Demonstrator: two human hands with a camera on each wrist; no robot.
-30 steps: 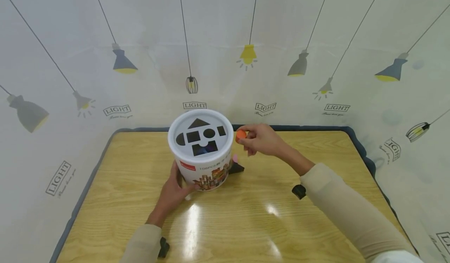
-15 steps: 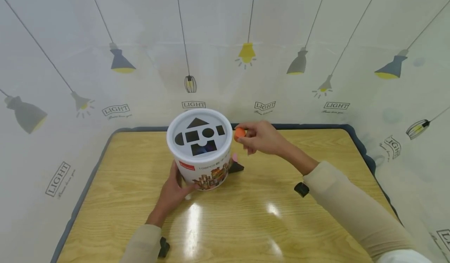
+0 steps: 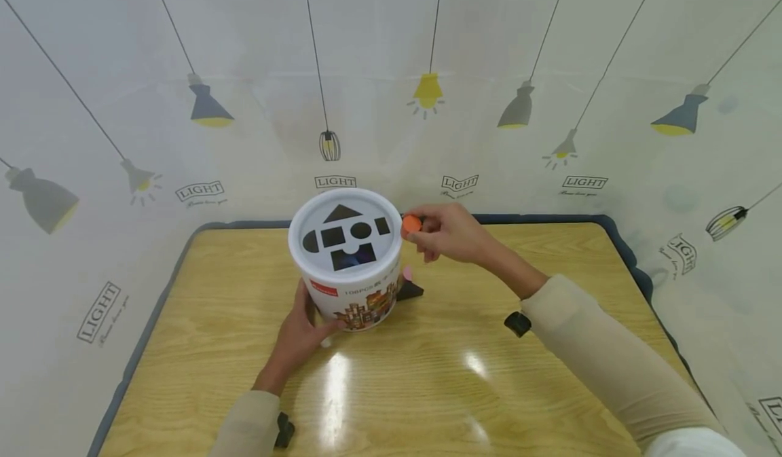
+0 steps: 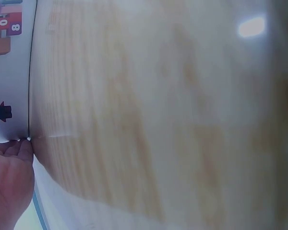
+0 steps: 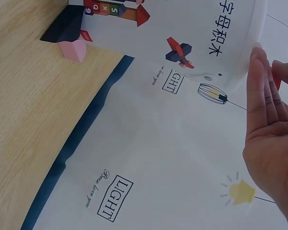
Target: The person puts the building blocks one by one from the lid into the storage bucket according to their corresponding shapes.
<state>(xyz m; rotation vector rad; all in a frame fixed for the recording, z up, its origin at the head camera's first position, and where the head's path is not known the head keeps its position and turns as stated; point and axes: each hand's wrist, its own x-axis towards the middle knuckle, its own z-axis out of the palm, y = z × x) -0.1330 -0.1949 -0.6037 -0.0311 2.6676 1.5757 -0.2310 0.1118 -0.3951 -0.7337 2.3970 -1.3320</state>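
Observation:
A white bucket (image 3: pixel 366 301) with printed sides stands on the table, its lid (image 3: pixel 318 260) cut with dark holes: a triangle, a circle, rectangles and others. My left hand (image 3: pixel 299 331) grips the bucket's lower left side, thumb across the front; in the left wrist view the hand (image 4: pixel 12 177) touches its base. Beside the lid's right rim, my right hand (image 3: pixel 455 233) pinches a round orange block (image 3: pixel 412 224) between thumb and index finger. The right wrist view shows the right hand (image 5: pixel 271 110) by the bucket's rim, with the block mostly hidden.
Behind the bucket's right side, a black piece (image 3: pixel 411 290) and a pink block (image 5: pixel 74 50) lie on the wooden table (image 3: pixel 476 403). Black devices (image 3: pixel 518 324) sit at both sleeves. A white covering (image 3: pixel 391 104) printed with lamps rises beyond the table's dark edge.
My right hand has moved slightly left and up with the orange block, closer to the lid's rim. The left hand keeps its grip on the bucket.

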